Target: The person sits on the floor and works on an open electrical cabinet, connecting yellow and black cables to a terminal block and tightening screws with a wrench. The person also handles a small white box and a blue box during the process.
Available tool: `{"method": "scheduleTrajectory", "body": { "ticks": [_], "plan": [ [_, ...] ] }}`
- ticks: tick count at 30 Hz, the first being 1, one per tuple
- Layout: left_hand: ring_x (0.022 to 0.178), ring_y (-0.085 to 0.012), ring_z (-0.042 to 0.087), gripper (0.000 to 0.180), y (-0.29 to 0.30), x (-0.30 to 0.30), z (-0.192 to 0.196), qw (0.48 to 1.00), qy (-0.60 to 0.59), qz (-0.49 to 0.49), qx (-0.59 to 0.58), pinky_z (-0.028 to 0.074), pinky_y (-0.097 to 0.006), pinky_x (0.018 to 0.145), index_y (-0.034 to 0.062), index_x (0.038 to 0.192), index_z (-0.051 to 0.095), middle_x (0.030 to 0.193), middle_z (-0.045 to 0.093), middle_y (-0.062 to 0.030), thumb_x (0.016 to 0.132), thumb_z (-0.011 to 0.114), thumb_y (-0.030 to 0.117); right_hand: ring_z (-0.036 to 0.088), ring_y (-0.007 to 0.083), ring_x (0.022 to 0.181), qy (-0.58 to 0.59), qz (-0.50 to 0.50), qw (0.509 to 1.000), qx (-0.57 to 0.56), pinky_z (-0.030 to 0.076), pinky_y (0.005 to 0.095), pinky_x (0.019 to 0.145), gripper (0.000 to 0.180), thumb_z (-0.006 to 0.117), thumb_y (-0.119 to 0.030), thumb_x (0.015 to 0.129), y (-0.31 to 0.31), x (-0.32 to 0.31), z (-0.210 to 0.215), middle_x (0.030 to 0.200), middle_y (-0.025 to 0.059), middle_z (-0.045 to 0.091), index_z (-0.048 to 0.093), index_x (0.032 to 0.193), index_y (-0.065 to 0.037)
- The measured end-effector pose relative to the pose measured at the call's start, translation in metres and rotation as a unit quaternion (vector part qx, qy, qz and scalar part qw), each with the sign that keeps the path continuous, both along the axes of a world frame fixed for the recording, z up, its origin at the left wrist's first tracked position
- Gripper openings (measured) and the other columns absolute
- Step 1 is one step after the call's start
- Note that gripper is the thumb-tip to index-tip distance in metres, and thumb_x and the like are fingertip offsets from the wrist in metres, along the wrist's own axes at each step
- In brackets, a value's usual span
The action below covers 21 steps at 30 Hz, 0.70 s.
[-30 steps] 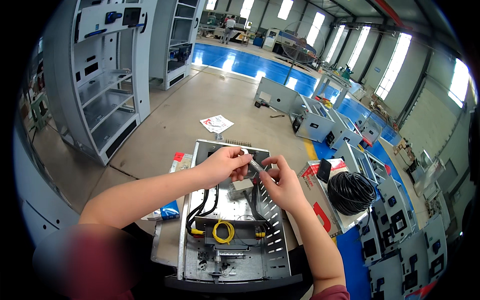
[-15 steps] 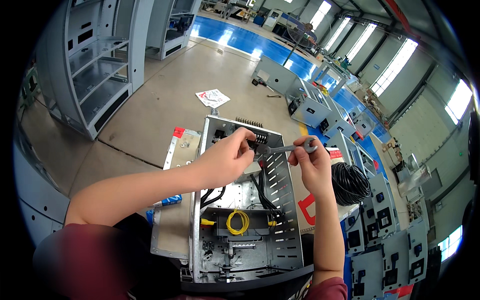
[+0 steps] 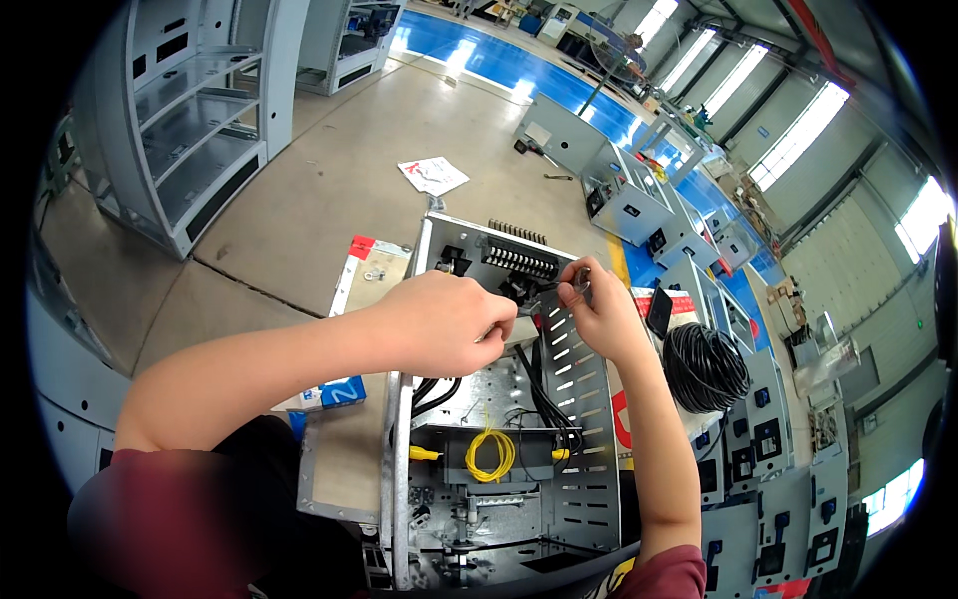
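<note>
An open grey metal enclosure (image 3: 401, 479) with a slotted side wall lies in front of me. My right hand (image 3: 599, 309) pinches one end of a steel wrench (image 3: 583, 282) above the enclosure's far right corner. The wrench's other end points left toward dark fittings on the far wall; whether it touches them cannot be made out. My left hand (image 3: 449, 321) is curled over the far left part of the enclosure, its fingertips turned inward and mostly hidden. A black terminal strip (image 3: 521, 260) runs along the far wall. Below the hands, a coil of yellow wire (image 3: 490, 455) lies on a dark part inside.
Left of the enclosure, a board (image 3: 344, 464) carries washers and a blue-and-white box (image 3: 337, 394). A coil of black cable (image 3: 706, 367) lies to the right. Grey cabinets (image 3: 190, 130) stand at the far left. A white paper (image 3: 433, 176) lies on the floor beyond.
My right hand has moved left and slightly down, turning the wrench so that less of it shows. The left hand has dropped lower, away from the wrench, with its back now facing up.
</note>
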State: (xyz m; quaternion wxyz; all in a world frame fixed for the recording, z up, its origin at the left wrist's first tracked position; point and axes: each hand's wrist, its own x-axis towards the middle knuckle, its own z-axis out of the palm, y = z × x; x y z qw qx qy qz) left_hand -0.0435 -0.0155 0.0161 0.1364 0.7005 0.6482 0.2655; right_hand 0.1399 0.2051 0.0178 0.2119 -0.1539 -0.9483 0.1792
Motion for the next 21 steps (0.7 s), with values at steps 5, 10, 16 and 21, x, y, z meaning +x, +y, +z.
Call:
{"method": "scheduleTrajectory", "body": {
  "ticks": [5,10,16,21],
  "plan": [
    [0.070,-0.0343,0.072,0.019,-0.001,-0.002,0.004,1.000,-0.024,0.004,-0.020,0.057,-0.047,0.070,0.0122,0.093,0.074,0.072,0.072,-0.0113,0.092,0.060,0.024,0.068,0.0335,0.077,-0.010,-0.024,0.997,-0.072,0.051,0.0444,0.074,0.012,0.067,-0.011,0.098,-0.006,-0.004,0.008,0.078,0.0140,0.070,0.061,0.102,-0.001],
    [0.067,-0.0339,0.071,0.019,-0.002,-0.003,0.004,0.999,-0.041,-0.005,-0.006,0.056,-0.047,0.068,0.0118,0.093,0.074,0.069,0.071,-0.0113,0.092,0.060,0.024,0.066,0.0316,0.075,-0.033,-0.030,0.994,-0.097,0.050,0.0407,0.080,0.012,0.065,-0.013,0.101,-0.004,-0.007,0.009,0.073,0.0126,0.068,0.061,0.102,-0.002],
    [0.065,-0.0334,0.070,0.018,-0.001,-0.003,0.003,0.999,-0.054,-0.006,0.004,0.055,-0.047,0.067,0.0114,0.092,0.074,0.068,0.070,-0.0110,0.091,0.060,0.023,0.064,0.0301,0.082,-0.062,-0.021,0.997,-0.033,0.039,0.0400,0.100,0.010,0.066,-0.016,0.100,0.003,-0.008,0.004,0.078,0.0104,0.070,0.065,0.100,-0.006],
    [0.060,-0.0267,0.067,0.015,-0.002,-0.005,0.000,0.998,-0.060,-0.001,0.009,0.049,-0.041,0.059,0.0098,0.094,0.072,0.065,0.067,-0.0078,0.091,0.062,0.021,0.061,0.0304,0.086,-0.119,0.019,0.992,0.042,0.036,0.0406,0.103,0.008,0.068,-0.015,0.099,-0.013,-0.005,0.001,0.085,0.0104,0.070,0.069,0.102,-0.009]
  ]
}}
